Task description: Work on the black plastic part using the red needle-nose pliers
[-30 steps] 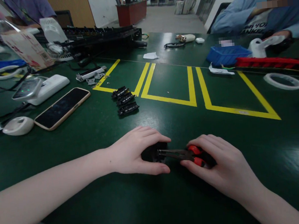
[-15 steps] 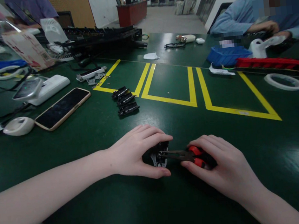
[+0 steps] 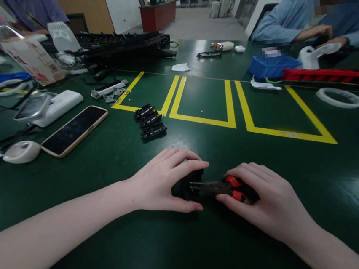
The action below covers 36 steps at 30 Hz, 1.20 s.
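Note:
My left hand (image 3: 171, 181) grips a dark plastic part (image 3: 187, 186) between thumb and fingers, low over the green table; much of the part is hidden under the palm. In my right hand (image 3: 261, 194) is a pair of long-nose pliers (image 3: 216, 187) with red and black handles. Their jaws point left and reach the part between my left thumb and forefinger. Whether the tips pinch anything cannot be made out. Beyond my left hand, several black plastic pieces (image 3: 153, 130) lie in a row near a yellow tape corner.
A phone (image 3: 75, 131), a white mouse-like object (image 3: 21, 151) and a power bank (image 3: 59, 107) lie at left. Yellow tape outlines (image 3: 206, 121) mark the table. A blue bin (image 3: 273, 66), a red strip (image 3: 329, 77) and a tape roll (image 3: 340, 97) are at right, near a person in blue.
The pliers' tips have shifted slightly left. Pale grey metal seen at the part earlier now looks dark or is out of sight. Both hands stay nearly in place.

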Each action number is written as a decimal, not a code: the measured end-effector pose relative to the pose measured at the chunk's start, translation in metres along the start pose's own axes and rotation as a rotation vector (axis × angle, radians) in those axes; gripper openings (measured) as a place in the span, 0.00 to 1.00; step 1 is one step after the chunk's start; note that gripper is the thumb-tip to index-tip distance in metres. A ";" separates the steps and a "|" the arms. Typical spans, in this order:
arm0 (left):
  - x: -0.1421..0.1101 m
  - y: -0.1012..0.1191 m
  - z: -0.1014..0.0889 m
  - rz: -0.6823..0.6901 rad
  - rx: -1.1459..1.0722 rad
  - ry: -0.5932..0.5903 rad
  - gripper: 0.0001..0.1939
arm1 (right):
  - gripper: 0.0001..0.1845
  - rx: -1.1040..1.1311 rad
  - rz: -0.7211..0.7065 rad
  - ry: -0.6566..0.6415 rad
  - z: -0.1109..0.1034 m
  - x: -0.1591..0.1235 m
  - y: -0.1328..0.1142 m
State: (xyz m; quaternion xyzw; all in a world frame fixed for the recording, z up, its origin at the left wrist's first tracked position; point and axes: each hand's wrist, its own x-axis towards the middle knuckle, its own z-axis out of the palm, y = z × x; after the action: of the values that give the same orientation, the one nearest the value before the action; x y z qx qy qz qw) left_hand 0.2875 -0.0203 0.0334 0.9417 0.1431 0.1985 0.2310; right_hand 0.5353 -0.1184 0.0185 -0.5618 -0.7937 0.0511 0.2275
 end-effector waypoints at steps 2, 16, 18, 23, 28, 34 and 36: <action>0.000 -0.001 0.000 0.003 0.000 0.003 0.36 | 0.18 0.004 -0.001 0.001 0.000 -0.001 0.000; -0.002 -0.002 0.000 0.050 0.020 0.068 0.35 | 0.18 0.028 0.002 -0.005 0.000 0.002 -0.003; -0.002 -0.002 0.000 0.044 0.019 0.059 0.35 | 0.18 0.032 0.012 -0.011 0.000 0.002 -0.002; 0.000 0.000 -0.001 0.003 -0.002 -0.012 0.35 | 0.16 0.018 0.012 -0.016 0.000 0.002 -0.002; 0.001 0.000 0.000 -0.030 -0.004 -0.054 0.35 | 0.17 -0.022 -0.008 -0.003 -0.001 0.002 0.000; 0.001 0.001 -0.002 -0.054 0.024 -0.103 0.34 | 0.17 -0.074 -0.033 0.003 -0.003 0.005 -0.001; 0.001 0.001 -0.002 -0.074 0.037 -0.138 0.33 | 0.16 -0.099 -0.043 0.003 -0.004 0.007 -0.002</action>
State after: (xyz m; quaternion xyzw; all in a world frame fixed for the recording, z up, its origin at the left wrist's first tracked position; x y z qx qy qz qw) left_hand 0.2879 -0.0201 0.0362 0.9514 0.1651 0.1216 0.2299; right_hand 0.5338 -0.1138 0.0251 -0.5554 -0.8068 0.0063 0.2017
